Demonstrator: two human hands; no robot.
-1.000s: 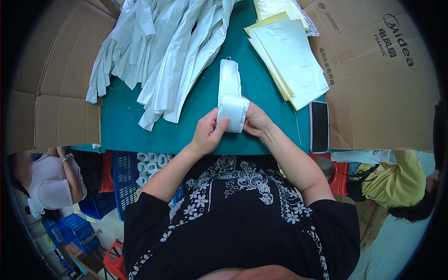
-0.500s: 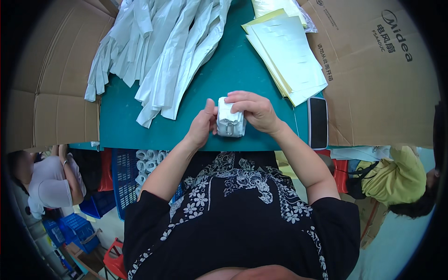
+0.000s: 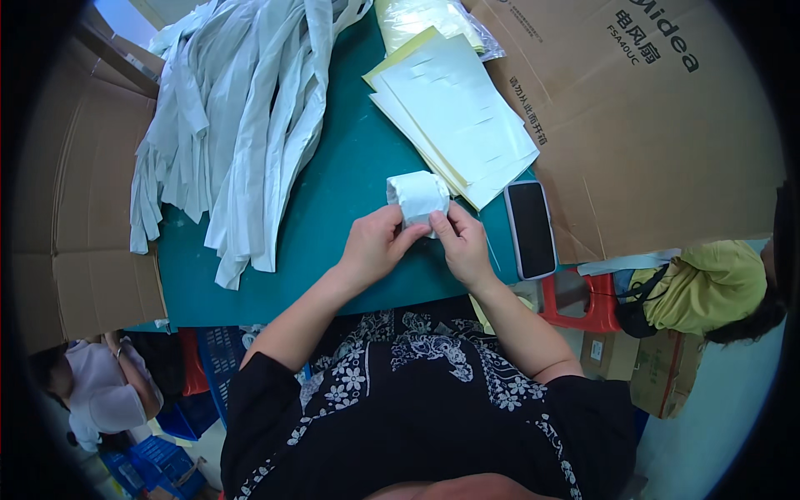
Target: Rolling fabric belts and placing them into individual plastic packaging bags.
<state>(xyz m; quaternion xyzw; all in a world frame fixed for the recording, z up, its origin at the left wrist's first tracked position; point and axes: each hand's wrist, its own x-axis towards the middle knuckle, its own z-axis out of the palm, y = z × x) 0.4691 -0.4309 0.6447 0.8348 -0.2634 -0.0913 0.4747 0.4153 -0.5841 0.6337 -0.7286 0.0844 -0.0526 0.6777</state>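
A small roll of white strip material [image 3: 423,193] is held up between both hands, over the near middle of the green table [image 3: 354,142]. My left hand [image 3: 375,243] grips its lower left side, with the thumb along the bottom edge. At its lower right, my right hand [image 3: 462,246] pinches it, thumb in front. An open end of the roll shows on its left side. Long white fabric-like strips [image 3: 267,158] lie in a loose bundle at the far left. Pale yellow and white sheets [image 3: 462,112] are stacked just beyond the roll, to the right.
A phone [image 3: 531,229] lies at the table's right. Brown cardboard walls [image 3: 617,150] stand on both sides. A clear plastic bag [image 3: 433,29] sits behind the sheets. Other people sit to the left [image 3: 117,383] and right [image 3: 708,292]. Below the table's left edge is a blue basket [image 3: 218,371].
The roll has been lifted and turned; the metal loop on its near side no longer shows. My right hand has shifted from its top to its lower right. The whole view has tilted.
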